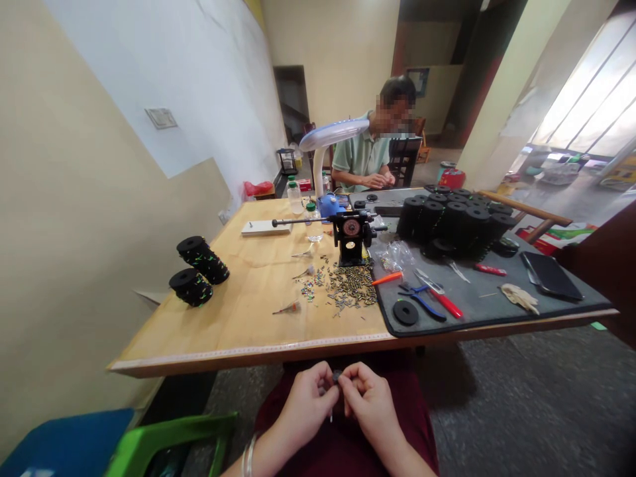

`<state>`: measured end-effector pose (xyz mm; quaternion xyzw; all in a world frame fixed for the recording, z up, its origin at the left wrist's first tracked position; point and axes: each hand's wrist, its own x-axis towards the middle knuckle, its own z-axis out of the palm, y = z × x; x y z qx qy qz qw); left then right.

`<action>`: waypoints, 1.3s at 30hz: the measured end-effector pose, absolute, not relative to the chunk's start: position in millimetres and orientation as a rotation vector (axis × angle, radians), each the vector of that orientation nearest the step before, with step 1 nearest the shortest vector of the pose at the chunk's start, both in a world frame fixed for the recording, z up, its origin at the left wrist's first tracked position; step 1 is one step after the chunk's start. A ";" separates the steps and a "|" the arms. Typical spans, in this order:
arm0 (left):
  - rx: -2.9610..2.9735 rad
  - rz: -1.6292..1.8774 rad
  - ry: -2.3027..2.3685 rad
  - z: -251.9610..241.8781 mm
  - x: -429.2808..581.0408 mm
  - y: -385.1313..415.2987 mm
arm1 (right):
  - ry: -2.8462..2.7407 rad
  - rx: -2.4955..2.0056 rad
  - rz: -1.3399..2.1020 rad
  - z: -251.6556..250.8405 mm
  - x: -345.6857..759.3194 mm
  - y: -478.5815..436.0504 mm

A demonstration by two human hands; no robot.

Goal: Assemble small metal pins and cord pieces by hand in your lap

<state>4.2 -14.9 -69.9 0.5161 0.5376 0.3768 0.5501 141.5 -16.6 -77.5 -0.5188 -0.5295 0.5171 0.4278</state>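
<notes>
Our left hand (304, 403) and right hand (371, 401) pinch a tiny dark part (336, 376) together over our lap, below the table (238, 318) edge. Our fingers hide most of it, so we cannot tell what it is.

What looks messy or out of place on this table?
Small metal pieces lie strewn loose over the wooden table before the black winder, not in any tray. Two black spools sit alone at the far left, apart from the spool stack on the grey mat. Nothing looks broken.
</notes>
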 end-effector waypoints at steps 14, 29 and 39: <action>0.900 0.844 1.077 -59.5 5.5 -12.5 | -1.059 -1.245 1.490 -79.8 140.0 -13.3; 0.855 0.925 1.183 -59.7 2.4 -7.5 | -0.998 -1.297 1.679 -78.1 143.0 -19.0; 1.050 0.991 1.251 -67.1 1.2 -8.7 | -0.932 -1.273 1.775 -76.9 141.9 -20.9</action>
